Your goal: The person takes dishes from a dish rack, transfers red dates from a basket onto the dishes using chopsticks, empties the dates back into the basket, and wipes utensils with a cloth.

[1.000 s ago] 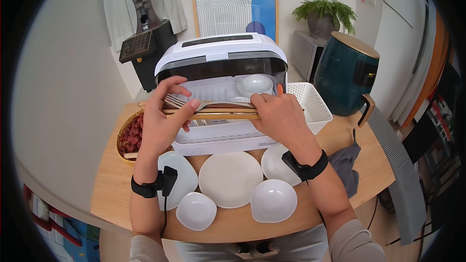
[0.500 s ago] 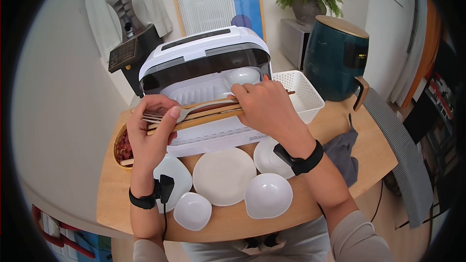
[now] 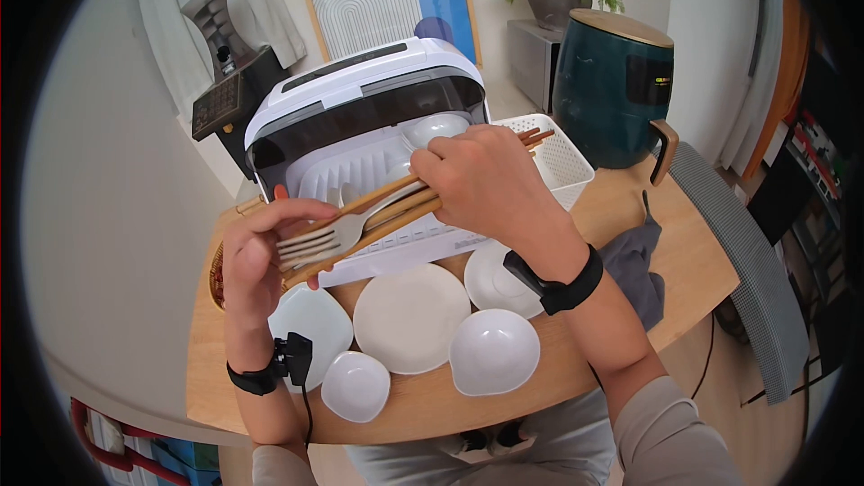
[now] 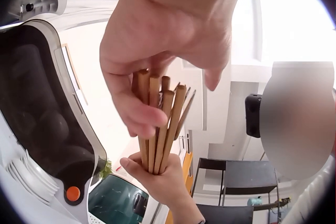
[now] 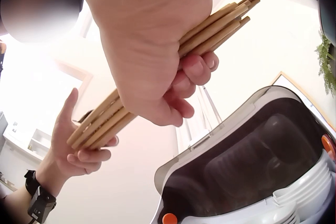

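A bundle of wooden chopsticks (image 3: 387,231) and a metal fork (image 3: 340,236) slants across the front of an uncovered white dish box (image 3: 378,58). My right hand (image 3: 486,175) grips the bundle around its middle, and the thin dark tips stick out beyond it. At the thick ends, my left hand (image 3: 252,256) has its fingers curled round the chopsticks beside the fork's tines. Its thumb stands apart in the right wrist view, where the chopstick ends (image 5: 100,124) lie over its fingers. White bowls (image 3: 436,130) are stacked inside the box, partly hidden by my right hand.
In front of the box are a pale blue plate (image 3: 315,328), large cream plate (image 3: 409,319), saucer (image 3: 499,281) and two bowls (image 3: 355,387). A perforated white basket (image 3: 580,171), green appliance (image 3: 603,90) and grey cloth (image 3: 634,274) are right, a wicker basket (image 3: 216,279) left.
The bundle's left end has dropped and its right end risen. The fork's tines now show face up, and my left thumb has come off the fork. The head view has shifted.
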A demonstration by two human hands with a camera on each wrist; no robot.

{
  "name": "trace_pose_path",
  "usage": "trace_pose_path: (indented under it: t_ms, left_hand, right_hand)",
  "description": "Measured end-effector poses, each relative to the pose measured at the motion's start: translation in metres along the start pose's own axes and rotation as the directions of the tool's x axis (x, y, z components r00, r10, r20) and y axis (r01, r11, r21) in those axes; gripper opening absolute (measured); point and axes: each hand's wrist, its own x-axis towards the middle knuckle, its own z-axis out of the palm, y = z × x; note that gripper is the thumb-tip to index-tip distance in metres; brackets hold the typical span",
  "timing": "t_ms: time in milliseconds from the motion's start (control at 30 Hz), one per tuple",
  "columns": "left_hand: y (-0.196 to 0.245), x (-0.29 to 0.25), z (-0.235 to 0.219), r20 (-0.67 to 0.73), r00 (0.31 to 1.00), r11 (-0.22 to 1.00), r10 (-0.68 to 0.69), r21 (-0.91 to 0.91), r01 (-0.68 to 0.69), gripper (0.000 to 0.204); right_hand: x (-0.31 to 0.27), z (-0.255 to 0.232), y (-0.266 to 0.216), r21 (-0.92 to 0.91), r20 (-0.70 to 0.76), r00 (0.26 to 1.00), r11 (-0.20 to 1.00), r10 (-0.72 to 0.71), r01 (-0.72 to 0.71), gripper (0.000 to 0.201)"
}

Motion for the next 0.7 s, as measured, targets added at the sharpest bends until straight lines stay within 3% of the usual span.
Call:
trace_pose_path:
  t_ms: [33, 67, 167, 233, 367, 467, 500, 567, 700]
  left_hand:
    - [0.001, 0.002, 0.001, 0.001, 1.000, 1.000, -0.003, -0.001, 0.003, 0.089]
    - [0.002, 0.004, 0.003, 0.099, 0.990, 0.991, -0.101, -0.078, 0.109, 0.090]
    - [-0.007, 0.004, 0.006, 0.373, 0.886, 0.847, -0.276, -0.341, 0.407, 0.083]
    - [-0.012, 0.008, 0.016, 0.475, 0.806, 0.752, -0.353, -0.369, 0.546, 0.073]
    - [0.000, 0.013, 0.045, 0.463, 0.727, 0.672, -0.507, -0.315, 0.670, 0.052]
    - [-0.013, 0.013, 0.045, 0.399, 0.776, 0.740, -0.488, -0.283, 0.610, 0.043]
    - [-0.017, 0.013, 0.046, 0.330, 0.801, 0.793, -0.500, -0.198, 0.576, 0.040]
    - [-0.021, 0.012, 0.049, 0.191, 0.847, 0.862, -0.496, -0.013, 0.507, 0.035]
    - [-0.020, 0.011, 0.054, 0.097, 0.849, 0.854, -0.520, 0.094, 0.512, 0.036]
  right_hand:
    - [0.000, -0.002, -0.001, -0.027, 0.026, 0.999, 0.999, -0.023, 0.024, 0.009]
    - [0.000, -0.003, -0.003, -0.052, 0.052, 0.998, 0.997, -0.046, 0.049, 0.008]
    - [0.002, -0.003, -0.009, 0.009, 0.028, 0.993, 0.993, -0.118, 0.118, 0.006]
    - [0.002, 0.002, -0.014, 0.008, 0.050, 0.989, 0.990, -0.138, 0.138, 0.007]
    - [0.000, 0.004, -0.017, 0.042, 0.137, 0.979, 0.988, -0.152, 0.147, 0.008]
    - [0.001, 0.009, -0.012, 0.032, 0.018, 0.990, 0.989, -0.143, 0.142, 0.012]
    - [0.002, 0.007, -0.011, 0.033, 0.017, 0.990, 0.989, -0.143, 0.143, 0.012]
    - [0.004, 0.000, -0.008, 0.031, -0.002, 1.000, 1.000, -0.003, 0.003, 0.031]
    - [-0.003, -0.008, 0.019, 0.083, 0.019, 0.991, 0.987, 0.136, -0.137, 0.053]
